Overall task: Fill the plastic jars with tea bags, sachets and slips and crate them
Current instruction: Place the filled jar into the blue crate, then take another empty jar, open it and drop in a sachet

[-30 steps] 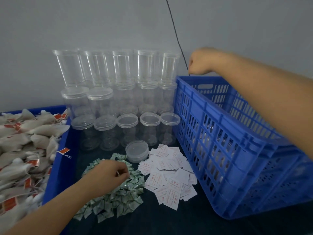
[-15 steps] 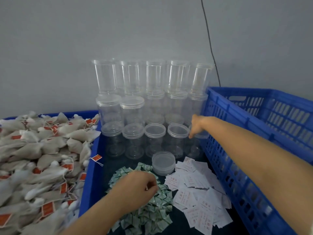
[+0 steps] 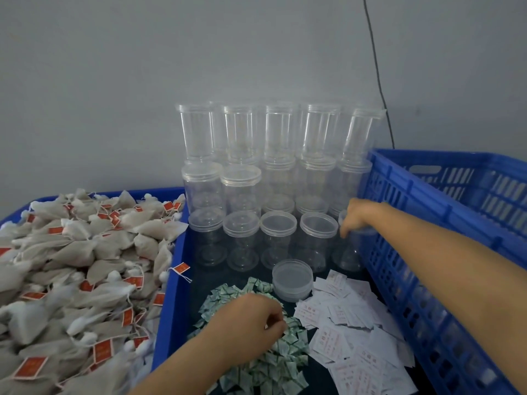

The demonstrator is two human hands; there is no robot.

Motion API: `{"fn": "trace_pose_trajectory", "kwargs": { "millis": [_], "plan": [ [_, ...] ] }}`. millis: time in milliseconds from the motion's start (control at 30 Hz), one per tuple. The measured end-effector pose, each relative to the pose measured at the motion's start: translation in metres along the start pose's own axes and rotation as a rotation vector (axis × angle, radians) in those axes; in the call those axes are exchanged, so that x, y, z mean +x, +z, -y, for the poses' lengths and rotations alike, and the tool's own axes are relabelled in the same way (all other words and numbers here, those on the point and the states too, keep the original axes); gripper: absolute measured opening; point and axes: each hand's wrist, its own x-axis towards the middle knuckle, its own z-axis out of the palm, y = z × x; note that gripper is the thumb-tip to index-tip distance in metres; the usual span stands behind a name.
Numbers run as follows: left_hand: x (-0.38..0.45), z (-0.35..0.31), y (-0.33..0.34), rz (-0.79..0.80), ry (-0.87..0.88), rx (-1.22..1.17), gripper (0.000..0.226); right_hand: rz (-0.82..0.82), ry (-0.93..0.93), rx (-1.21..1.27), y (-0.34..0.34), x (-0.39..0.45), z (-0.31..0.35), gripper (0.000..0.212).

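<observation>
Clear plastic jars stand in stacked rows against the grey wall, at the far side of the dark desk. I see my right hand reaching to the jar at the right end of the front row, just beside the blue crate. Its fingers curl over the rim of this jar and grip it at the top. My left hand rests on the pile of small green sachets near the front. The fingers are bent together and seem to pinch one sachet, but I cannot tell this for sure. White paper slips lie in a loose heap to the right of the sachets, touching the crate wall. One low lid sits between the two piles and the front jars. Tea bags with red tags fill the blue tray at the left. A thin black cable hangs down the wall.
</observation>
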Motion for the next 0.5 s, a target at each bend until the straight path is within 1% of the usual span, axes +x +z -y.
{"fn": "trace_pose_trajectory", "kwargs": {
  "millis": [133,233,333,433,500],
  "plan": [
    [0.001,-0.001,-0.001,-0.033,0.002,0.001,0.023,-0.023,-0.015,-0.038,-0.036,-0.021,0.0,0.082],
    [0.0,-0.003,-0.001,-0.061,0.0,-0.014,0.021,-0.034,-0.03,-0.078,-0.065,-0.047,0.007,0.081],
    [0.0,-0.003,-0.003,-0.105,-0.004,-0.03,0.016,-0.013,-0.111,-0.111,-0.083,-0.071,0.023,0.083],
    [-0.001,-0.003,-0.006,-0.22,-0.028,-0.081,0.011,-0.011,-0.224,-0.037,-0.09,-0.096,0.042,0.091],
    [-0.003,-0.005,-0.01,-0.38,-0.033,-0.129,0.016,-0.036,-0.301,0.06,-0.087,-0.11,0.053,0.099]
  ]
}}
